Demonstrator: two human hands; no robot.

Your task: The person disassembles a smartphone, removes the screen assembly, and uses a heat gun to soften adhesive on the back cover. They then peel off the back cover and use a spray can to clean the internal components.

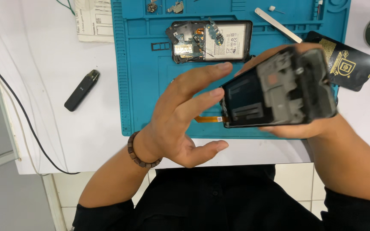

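Note:
My right hand (298, 128) holds a dismantled phone frame (279, 90), dark with grey inner parts, over the right part of a blue repair mat (142, 85). An orange flex ribbon (210, 119) hangs from the frame's left end. My left hand (180, 115) is open, fingers spread, its fingertips at the frame's left edge. A beaded bracelet (140, 152) sits on my left wrist. Farther back on the mat lies an opened phone body (210, 40) with its boards and battery showing.
A small black stick-shaped device (82, 90) lies on the white table left of the mat. A folded paper (93, 19) is at the back left, a black card (347, 60) at the right, a white pry tool (277, 24) and small parts at the mat's back. A black cable (18, 111) runs along the left.

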